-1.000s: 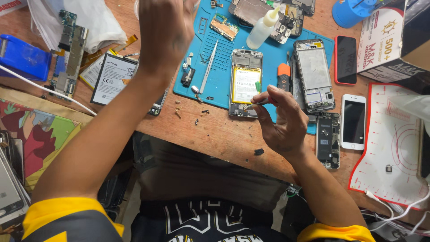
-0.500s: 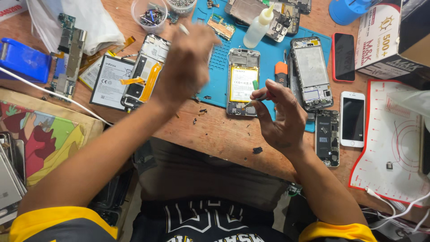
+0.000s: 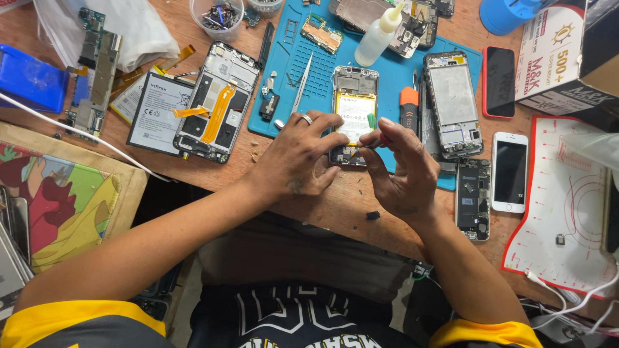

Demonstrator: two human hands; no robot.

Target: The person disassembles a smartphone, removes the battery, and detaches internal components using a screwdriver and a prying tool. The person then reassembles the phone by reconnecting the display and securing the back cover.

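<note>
At the near edge of the blue silicone work mat [image 3: 303,64], an opened smartphone with a yellow-labelled battery [image 3: 353,113] lies face down, its lower end overhanging the mat onto the brown wooden counter [image 3: 335,200]. The left hand [image 3: 298,158], a ring on one finger, rests over the phone's lower left corner with fingers curled and thumb pressed inward, apparently to keep the chassis from sliding. The right hand [image 3: 403,171] pinches a thin red-handled tool [image 3: 377,138] between thumb and forefinger, its tip aimed at the phone's bottom end; what the tip touches is too small to tell. Both wrists lie near the counter's front edge, a posture that seems to steady fine work.

Just left of the left hand, metal tweezers [image 3: 301,87] lie on the mat within easy reach. An orange-capped screwdriver [image 3: 409,106] lies just beside the phone on the right, and beyond it a second stripped phone frame [image 3: 453,103]. A white squeeze bottle [image 3: 379,35] lies near the mat's far side. Further left, off the mat, a black opened handset with an orange flex cable [image 3: 214,103] lies beside a loose white-labelled battery [image 3: 153,109].

Open room is scarce: bare counter remains mainly in a narrow strip between the hands and the front edge, where a small black fragment [image 3: 373,215] lies. A white phone [image 3: 510,171] and a red-bordered white mat [image 3: 567,212] crowd the right.
</note>
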